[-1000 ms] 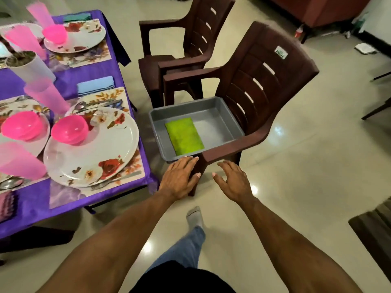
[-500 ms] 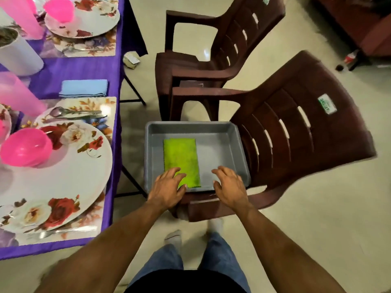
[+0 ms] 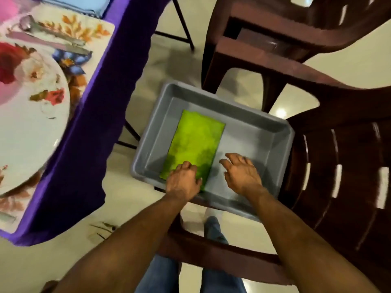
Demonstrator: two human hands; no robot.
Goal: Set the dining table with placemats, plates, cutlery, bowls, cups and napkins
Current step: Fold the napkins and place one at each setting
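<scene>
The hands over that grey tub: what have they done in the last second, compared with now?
Both hands went forward from the near chair edge into the grey tub. The left hand now rests on the near end of the green napkin, fingers curled on it; whether it grips is unclear. The right hand hovers open over the bare tub floor. Napkin, tub and chair have not moved.

Your tray (image 3: 281, 132) sits on chair (image 3: 338, 166) seat, right of table (image 3: 88, 115). Napkin (image 3: 194, 142) lies in tray, toward its left wall. Plate (image 3: 27, 127) on placemat (image 3: 93, 39) near table's right edge; cutlery (image 3: 53, 37), probably spoon, beyond plate.
</scene>
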